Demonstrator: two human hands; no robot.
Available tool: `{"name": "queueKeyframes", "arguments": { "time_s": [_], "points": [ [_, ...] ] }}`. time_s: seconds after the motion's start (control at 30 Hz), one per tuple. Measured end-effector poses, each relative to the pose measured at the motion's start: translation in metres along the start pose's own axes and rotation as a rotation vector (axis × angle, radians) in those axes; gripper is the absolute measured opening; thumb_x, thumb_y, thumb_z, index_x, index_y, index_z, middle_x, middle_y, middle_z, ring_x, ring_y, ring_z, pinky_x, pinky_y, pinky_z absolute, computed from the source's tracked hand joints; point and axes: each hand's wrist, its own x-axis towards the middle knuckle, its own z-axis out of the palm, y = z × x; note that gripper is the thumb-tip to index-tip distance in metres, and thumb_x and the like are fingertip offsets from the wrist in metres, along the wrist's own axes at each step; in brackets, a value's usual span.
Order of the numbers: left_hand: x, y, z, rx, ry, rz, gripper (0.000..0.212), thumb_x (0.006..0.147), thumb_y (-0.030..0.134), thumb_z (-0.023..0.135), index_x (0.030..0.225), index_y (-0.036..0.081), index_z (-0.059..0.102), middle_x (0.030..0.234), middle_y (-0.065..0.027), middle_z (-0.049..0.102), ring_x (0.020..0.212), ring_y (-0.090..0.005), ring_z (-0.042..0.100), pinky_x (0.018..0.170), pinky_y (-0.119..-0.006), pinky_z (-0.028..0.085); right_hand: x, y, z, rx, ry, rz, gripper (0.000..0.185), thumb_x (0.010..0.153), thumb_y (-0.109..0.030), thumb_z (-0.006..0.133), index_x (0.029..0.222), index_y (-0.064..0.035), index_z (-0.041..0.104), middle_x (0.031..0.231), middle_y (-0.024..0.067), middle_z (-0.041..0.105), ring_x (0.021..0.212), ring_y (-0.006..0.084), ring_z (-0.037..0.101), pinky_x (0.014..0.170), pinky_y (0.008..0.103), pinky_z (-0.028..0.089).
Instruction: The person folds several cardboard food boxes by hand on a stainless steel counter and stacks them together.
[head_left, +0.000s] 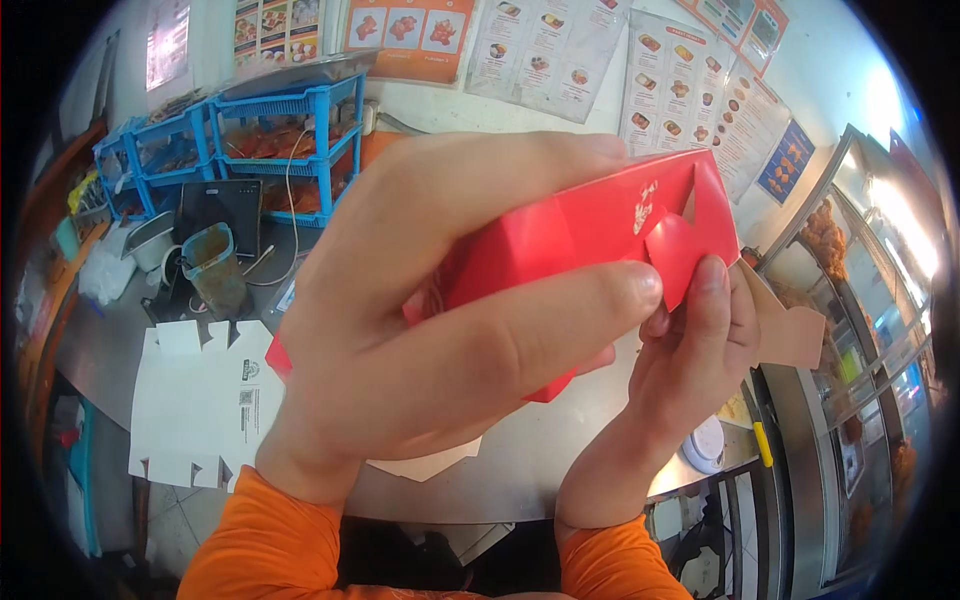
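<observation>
A red paperboard food box (570, 240), partly folded into shape, is held up close before me. My left hand (360, 330) wraps around its body, fingers over the top and thumb along the near side. At the right end, my right hand (694, 345) pinches a rounded locking tab (671, 244) between thumb and fingers. A small gap shows beside the tab, below the box's top corner. Much of the box is hidden behind my left hand. To the left, a flat unfolded white carton (199, 397) with cut tabs lies on the steel table (517, 480).
Blue plastic racks (322, 165) holding packets stand at the back left. In front are a dark tablet (220, 217) and a clear plastic jug (214, 266). A glass display case (847, 285) with fried chicken borders the right side, near a round white device (703, 444).
</observation>
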Motion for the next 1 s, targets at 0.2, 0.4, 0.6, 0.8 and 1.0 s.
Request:
{"name": "queueKeyframes", "arguments": {
  "time_s": [0.2,0.4,0.6,0.8,1.0],
  "points": [
    [0.003,0.006,-0.003,0.003,0.001,0.013,0.050,0.075,0.025,0.096,0.120,0.018,0.076,0.137,-0.0230,0.066,0.115,-0.0356,0.071,0.091,-0.040,0.065,-0.006,-0.002,0.015,0.069,-0.071,0.084,0.028,0.110,-0.024,0.061,0.103,0.0011,0.073,0.073,-0.0004,0.062,0.058,0.0055,0.051,0.053,0.0203,0.039],
    [0.002,0.002,-0.001,0.011,-0.005,0.038,0.048,0.078,0.025,0.094,0.121,0.019,0.075,0.139,-0.0236,0.065,0.116,-0.0381,0.071,0.094,-0.042,0.064,-0.012,0.001,0.027,0.337,-0.095,0.260,0.029,0.112,-0.027,0.057,0.100,-0.0026,0.068,0.070,-0.0019,0.056,0.058,0.0052,0.047,0.052,0.0214,0.036],
    [0.003,0.000,0.001,-0.029,0.020,0.090,0.046,0.082,0.027,0.092,0.123,0.019,0.073,0.140,-0.0235,0.064,0.118,-0.0406,0.071,0.095,-0.045,0.064,-0.012,-0.001,0.027,0.395,-0.120,0.315,0.029,0.113,-0.028,0.056,0.102,-0.0031,0.066,0.069,-0.0023,0.054,0.058,0.0052,0.046,0.052,0.0216,0.036],
    [0.001,-0.002,0.001,0.003,-0.010,0.070,0.046,0.083,0.030,0.091,0.124,0.019,0.072,0.140,-0.0226,0.064,0.117,-0.0408,0.071,0.096,-0.045,0.063,-0.014,0.002,0.028,0.432,-0.135,0.349,0.030,0.113,-0.030,0.054,0.104,-0.0036,0.065,0.069,-0.0027,0.052,0.058,0.0051,0.045,0.052,0.0219,0.036],
    [-0.003,-0.008,0.008,-0.001,0.013,0.101,0.050,0.083,0.031,0.091,0.125,0.018,0.070,0.140,-0.0235,0.064,0.116,-0.0413,0.071,0.096,-0.046,0.063,-0.012,0.006,0.027,0.469,-0.155,0.366,0.031,0.114,-0.031,0.052,0.106,-0.0041,0.064,0.069,-0.0030,0.050,0.058,0.0051,0.044,0.052,0.0222,0.035]
  ]
}}
